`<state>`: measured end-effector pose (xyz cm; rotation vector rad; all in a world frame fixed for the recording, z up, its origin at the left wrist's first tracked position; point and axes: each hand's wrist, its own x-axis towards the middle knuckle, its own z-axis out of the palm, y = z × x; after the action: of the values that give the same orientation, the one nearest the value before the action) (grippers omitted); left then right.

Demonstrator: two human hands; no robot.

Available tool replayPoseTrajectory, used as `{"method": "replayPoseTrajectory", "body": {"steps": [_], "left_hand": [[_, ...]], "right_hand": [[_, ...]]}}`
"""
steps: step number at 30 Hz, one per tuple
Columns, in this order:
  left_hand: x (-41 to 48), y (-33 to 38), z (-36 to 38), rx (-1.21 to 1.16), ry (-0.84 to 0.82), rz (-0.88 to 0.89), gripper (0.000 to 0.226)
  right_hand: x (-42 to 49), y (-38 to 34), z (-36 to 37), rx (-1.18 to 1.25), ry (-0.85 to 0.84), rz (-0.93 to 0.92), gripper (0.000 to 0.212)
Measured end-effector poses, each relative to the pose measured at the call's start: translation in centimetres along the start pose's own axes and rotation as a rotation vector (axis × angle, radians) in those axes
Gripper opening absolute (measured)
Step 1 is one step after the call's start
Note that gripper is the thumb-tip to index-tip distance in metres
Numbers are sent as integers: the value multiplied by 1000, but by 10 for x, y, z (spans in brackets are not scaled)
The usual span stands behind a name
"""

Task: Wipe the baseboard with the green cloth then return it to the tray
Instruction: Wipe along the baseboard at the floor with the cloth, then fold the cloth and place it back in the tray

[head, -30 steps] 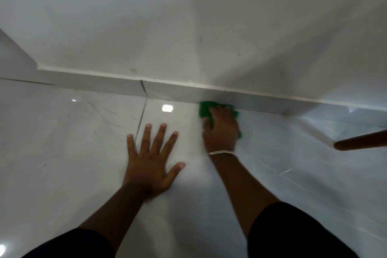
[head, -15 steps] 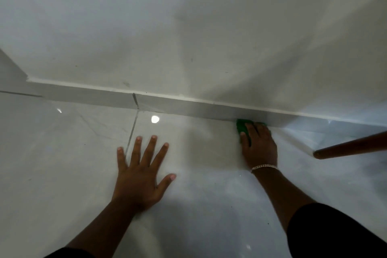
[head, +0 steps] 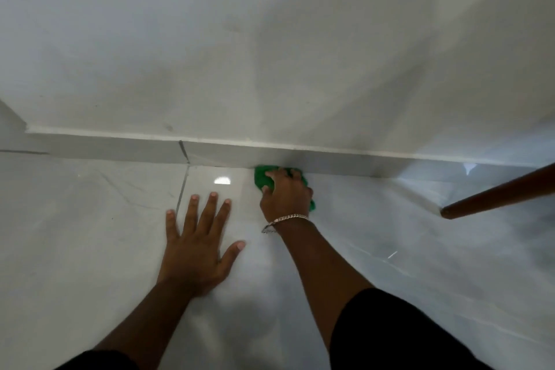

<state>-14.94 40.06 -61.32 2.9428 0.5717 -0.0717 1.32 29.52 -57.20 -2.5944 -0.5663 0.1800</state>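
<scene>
The green cloth (head: pixel 262 178) lies bunched at the foot of the pale grey baseboard (head: pixel 120 149), which runs across the view under the white wall. My right hand (head: pixel 286 195), with a chain bracelet at the wrist, presses down on the cloth and covers most of it. The cloth touches the baseboard's lower edge. My left hand (head: pixel 198 237) rests flat on the glossy white floor tile with its fingers spread, holding nothing. The tray is out of view.
A brown wooden furniture leg (head: pixel 495 197) slants in from the right edge, close to the floor. A dark grout line (head: pixel 181 189) runs from the baseboard joint toward my left hand. A lamp reflects on the tile (head: pixel 222 180).
My right hand slid the cloth right along the baseboard, then back left toward my left hand. The left hand stayed planted on the floor.
</scene>
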Motion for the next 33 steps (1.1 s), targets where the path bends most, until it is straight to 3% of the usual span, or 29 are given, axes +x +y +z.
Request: {"method": "replayPoseTrajectory", "body": {"steps": [4,6,7,10,12,15,19,24,27,30,33], "left_hand": [[12,10,-4,-96,-46,-69,84],[10,34,-15,-271,-61,-163,88],[6,51,-32,-447,-99,-228,86],[-7,99,-96,-1423,-237,-496,63],[-15,109,-116,-1708,-225,-619,54],[-36,112,-151,-1782,-184,-746,35],[-67,125,-233,-1914,-244,-770,34],[-92,159,-368,-1903,-301,-732,35],[-107,192,-465,-1822,-360,-721,32],[-128,240,-566,-1724,-434,-690,31],[-138,295,-646,-1646,-488,-675,28]], "right_hand": [[-9,19,-27,67,-159,-69,34],[-24,18,-39,137,-211,-48,32],[-32,15,-45,196,-228,-27,31],[-64,0,-68,440,-230,55,30],[-86,-11,-87,589,-209,92,27],[-115,-33,-131,799,-142,171,30],[-133,-54,-218,909,-35,388,42],[-165,-86,-353,872,-181,532,48],[-189,-112,-456,777,-247,521,36],[-214,-135,-572,649,-232,503,19],[-226,-142,-672,523,-142,518,22]]}}
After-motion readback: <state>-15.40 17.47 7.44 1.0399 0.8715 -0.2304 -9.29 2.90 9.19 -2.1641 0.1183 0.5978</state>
